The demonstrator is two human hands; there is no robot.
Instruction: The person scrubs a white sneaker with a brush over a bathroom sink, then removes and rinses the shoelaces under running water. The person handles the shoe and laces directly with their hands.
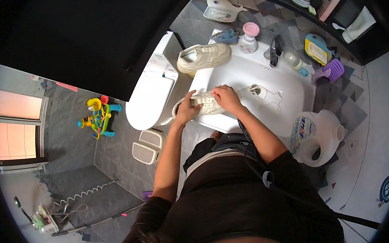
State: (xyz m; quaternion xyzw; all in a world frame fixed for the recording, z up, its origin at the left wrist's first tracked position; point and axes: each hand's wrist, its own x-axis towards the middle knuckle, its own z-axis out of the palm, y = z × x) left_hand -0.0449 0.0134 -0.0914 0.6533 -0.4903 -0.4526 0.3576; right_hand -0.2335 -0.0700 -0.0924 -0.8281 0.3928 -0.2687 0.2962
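A cream sneaker [209, 108] lies on the left front rim of the white sink [199, 83]. My left hand [187, 108] grips it around the ankle opening, thumb on one side and fingers on the other. Over its eyelet area, my right hand [226, 98] is closed with the fingers pinched; whatever lies between them is hidden. A thin cream shoelace [274, 93] trails loosely in the basin, near the drain, to the right of my right hand. The matching sneaker [207, 58] rests on the sink's far left corner.
Behind the basin stand a pink-topped pump bottle [248, 42], a dark faucet [276, 50] and a soap dish [317, 49]. A purple brush [333, 70] lies at right. A large white jug [325, 138] stands near my right elbow. Left are a toilet [149, 96] and a step stool [148, 146].
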